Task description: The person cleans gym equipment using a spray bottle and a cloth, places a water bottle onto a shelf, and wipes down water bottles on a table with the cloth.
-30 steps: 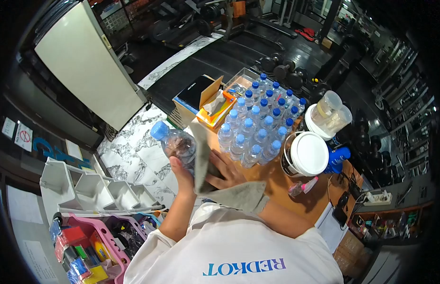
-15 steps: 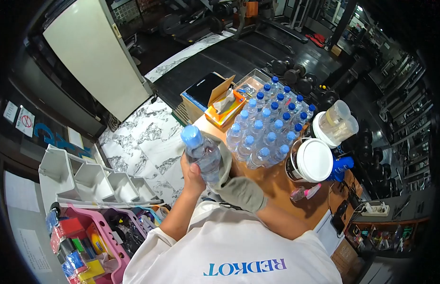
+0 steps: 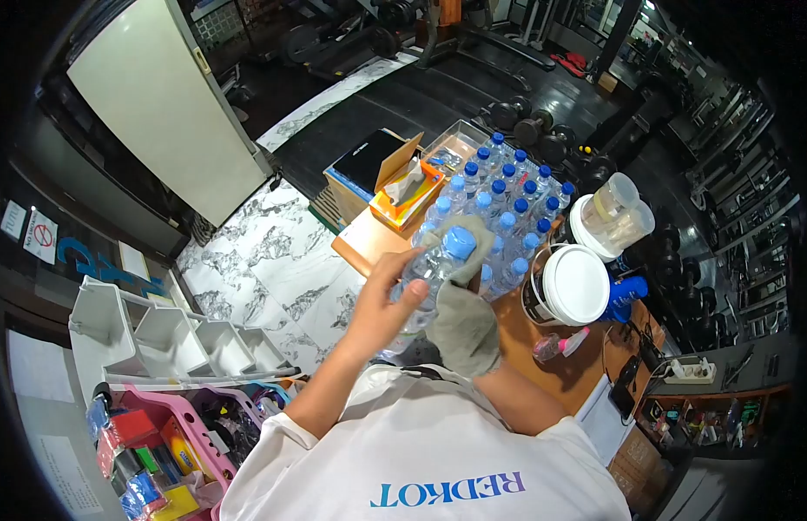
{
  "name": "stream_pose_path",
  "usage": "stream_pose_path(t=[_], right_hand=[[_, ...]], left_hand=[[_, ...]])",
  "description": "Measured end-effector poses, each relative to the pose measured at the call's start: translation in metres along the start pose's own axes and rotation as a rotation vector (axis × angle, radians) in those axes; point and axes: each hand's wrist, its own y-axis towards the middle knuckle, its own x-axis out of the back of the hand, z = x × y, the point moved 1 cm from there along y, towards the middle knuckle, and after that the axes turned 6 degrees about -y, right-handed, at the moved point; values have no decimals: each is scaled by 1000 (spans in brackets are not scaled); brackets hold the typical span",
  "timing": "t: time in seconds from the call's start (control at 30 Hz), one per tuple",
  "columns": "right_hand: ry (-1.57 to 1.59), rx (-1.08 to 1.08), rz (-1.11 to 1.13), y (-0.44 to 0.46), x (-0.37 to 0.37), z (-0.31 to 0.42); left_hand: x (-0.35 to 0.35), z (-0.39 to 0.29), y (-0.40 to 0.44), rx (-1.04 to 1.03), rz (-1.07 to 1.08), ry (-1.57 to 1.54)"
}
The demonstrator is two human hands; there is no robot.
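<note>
My left hand (image 3: 382, 308) is closed around a clear plastic water bottle (image 3: 434, 267) with a light blue cap, held tilted in front of my chest. A grey-green cloth (image 3: 467, 332) covers my right hand (image 3: 494, 375), hiding its fingers. That cloth lies against the bottle's right side, with its upper edge behind the cap. Just beyond, several capped water bottles (image 3: 505, 221) stand close together on the wooden table (image 3: 542, 386).
A tissue box (image 3: 407, 198) and a black-topped carton (image 3: 366, 161) sit at the table's far left. White tubs (image 3: 575, 285), a blue bottle (image 3: 627, 291) and a pink-topped spray bottle (image 3: 559, 346) stand on the right. Pink baskets (image 3: 173, 408) are at lower left.
The held bottle has moved right and tips further over, its cap now pointing up and right. The cloth-covered hand has shifted with it, its cloth reaching up behind the cap.
</note>
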Motion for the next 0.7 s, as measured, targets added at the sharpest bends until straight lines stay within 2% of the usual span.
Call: stream_pose_path(t=[0.03,0.07,0.1,0.13,0.17,0.23,0.27,0.3,0.37,0.43,0.5,0.57,0.6,0.63,0.7], right_hand=[[418,-135,-12,2,0,4],[835,-266,-31,6,0,8],[1253,-388,-48,10,0,11],[1164,-288,-63,10,1,16],[1163,-290,-63,7,-2,13],[1069,-218,35,0,-11,4],[935,-176,-9,-1,-11,0],[936,-175,-10,-1,-12,1],[1358,-310,-19,5,-5,12],[1284,-235,-51,14,11,17],[1209,-163,-81,21,24,16],[975,-121,-96,26,32,12],[1161,-283,-109,27,30,9],[1162,-286,-111,29,32,9],[1016,-122,-125,33,38,16]], left_hand=[[-7,1,-5,-40,-4,45],[-10,12,-7,-22,-38,-90],[-14,14,-10,-26,-33,-90],[-17,10,-13,6,-108,-201],[-19,9,-16,43,-187,-314],[-13,19,-17,18,-195,-326],[-8,21,-17,81,-159,-305],[-5,21,-16,143,-120,-281],[-1,8,-16,176,-59,-319],[-4,1,-17,209,-1,-360],[-11,-1,-24,40,-76,-347],[-16,17,-34,20,-39,-253],[-18,25,-38,-2,-2,-159],[-23,22,-38,1,0,-158],[-31,13,-38,-20,-94,-48]])
